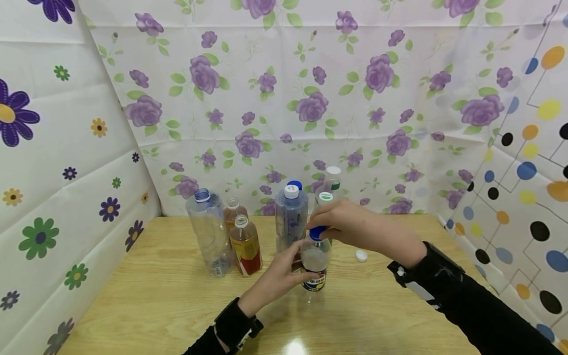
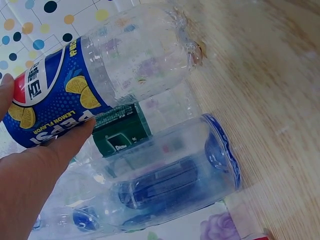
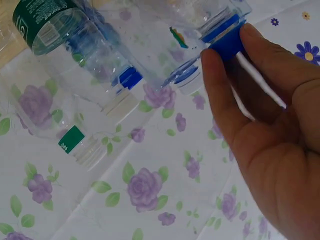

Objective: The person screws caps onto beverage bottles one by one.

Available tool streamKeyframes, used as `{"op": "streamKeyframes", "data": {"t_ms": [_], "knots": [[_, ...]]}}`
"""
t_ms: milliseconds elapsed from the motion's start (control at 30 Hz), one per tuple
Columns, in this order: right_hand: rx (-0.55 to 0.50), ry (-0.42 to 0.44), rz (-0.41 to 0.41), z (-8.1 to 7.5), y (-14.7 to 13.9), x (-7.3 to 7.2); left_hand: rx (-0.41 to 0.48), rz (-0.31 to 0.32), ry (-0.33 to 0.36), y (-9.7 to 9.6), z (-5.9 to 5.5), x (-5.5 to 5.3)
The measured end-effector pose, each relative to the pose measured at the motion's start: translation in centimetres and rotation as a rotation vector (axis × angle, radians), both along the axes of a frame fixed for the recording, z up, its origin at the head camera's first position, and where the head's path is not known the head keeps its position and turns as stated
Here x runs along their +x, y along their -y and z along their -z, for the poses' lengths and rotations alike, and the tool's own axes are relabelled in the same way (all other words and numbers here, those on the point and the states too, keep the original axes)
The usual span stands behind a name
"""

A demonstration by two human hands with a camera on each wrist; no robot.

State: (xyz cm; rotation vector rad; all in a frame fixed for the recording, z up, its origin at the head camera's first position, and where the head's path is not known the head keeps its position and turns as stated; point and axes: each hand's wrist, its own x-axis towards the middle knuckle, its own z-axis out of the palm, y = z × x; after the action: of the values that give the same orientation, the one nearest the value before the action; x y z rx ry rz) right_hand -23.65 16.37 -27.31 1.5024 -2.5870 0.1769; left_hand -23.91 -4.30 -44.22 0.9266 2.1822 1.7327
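Observation:
A clear Pepsi bottle (image 1: 316,257) with a blue lemon-flavour label (image 2: 59,95) stands near the middle of the table. My left hand (image 1: 280,277) grips it around the label, thumb on one side and fingers on the other. Above, my right hand (image 1: 355,224) pinches a blue cap (image 3: 231,42) between thumb and fingertips at the bottle's mouth. The frames do not show how tightly the cap sits on the neck. Just behind are a bottle with a green label (image 2: 122,131) and a large bluish bottle (image 1: 290,217) with a white cap.
To the left stand a large uncapped clear bottle (image 1: 207,234) and two uncapped bottles, the nearer with a yellow-red label (image 1: 246,249). A white-capped bottle (image 1: 333,178) is at the back. One loose white cap (image 1: 361,255) lies on the wooden table (image 1: 146,296). Patterned cloths (image 1: 266,113) enclose the table.

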Motion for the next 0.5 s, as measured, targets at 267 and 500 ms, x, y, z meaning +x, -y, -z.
{"op": "streamKeyframes", "data": {"t_ms": [267,500], "knots": [[-0.019,-0.039,0.081,0.24,0.65,0.51,0.008,0.007,-0.003,0.09,0.07,0.01],[0.029,0.014,0.049,-0.34,0.14,0.58,-0.025,-0.007,-0.021,0.09,0.11,-0.10]]}}
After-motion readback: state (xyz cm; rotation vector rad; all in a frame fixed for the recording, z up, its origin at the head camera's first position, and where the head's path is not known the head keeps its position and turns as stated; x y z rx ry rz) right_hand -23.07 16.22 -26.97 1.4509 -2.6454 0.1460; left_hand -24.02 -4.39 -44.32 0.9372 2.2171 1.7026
